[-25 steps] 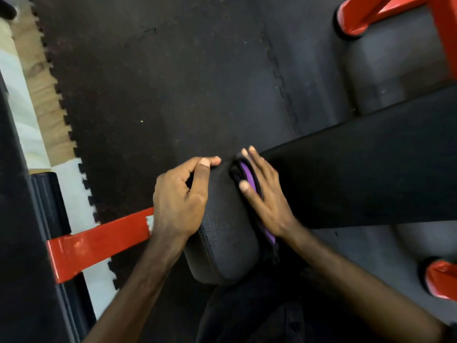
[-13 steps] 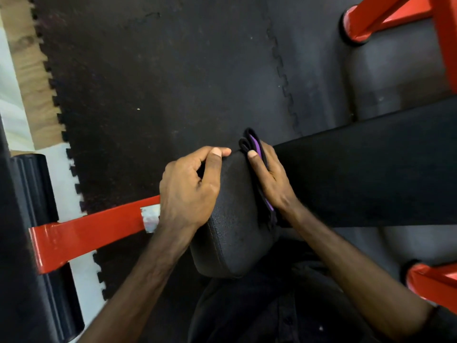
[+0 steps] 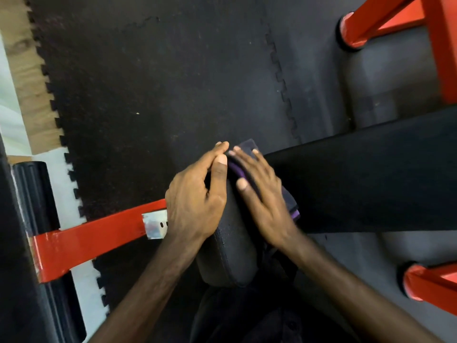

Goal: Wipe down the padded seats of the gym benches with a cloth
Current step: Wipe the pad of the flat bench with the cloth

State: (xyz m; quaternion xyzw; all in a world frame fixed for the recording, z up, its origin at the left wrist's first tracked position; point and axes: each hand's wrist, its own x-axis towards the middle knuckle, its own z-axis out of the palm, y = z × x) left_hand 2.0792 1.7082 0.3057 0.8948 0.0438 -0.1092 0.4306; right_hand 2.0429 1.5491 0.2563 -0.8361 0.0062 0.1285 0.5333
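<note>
A black padded seat (image 3: 230,253) of a gym bench lies in the middle, with the long black back pad (image 3: 371,179) running off to the right. My left hand (image 3: 195,194) grips the seat's far left edge, thumb on top. My right hand (image 3: 262,194) lies flat with spread fingers on a dark cloth with a purple edge (image 3: 293,209), pressing it onto the seat where it meets the back pad. Part of the cloth sticks out past my fingertips at the seat's far end.
A red steel frame bar (image 3: 94,238) runs left from the seat to a black upright (image 3: 37,199). Red legs with black feet stand at top right (image 3: 358,28) and bottom right (image 3: 420,283). Black interlocking floor mats (image 3: 148,82) lie below.
My right hand has laid its fingers flatter and spread them over the cloth, which now lies wider across the seat. My left hand has kept its grip on the seat edge.
</note>
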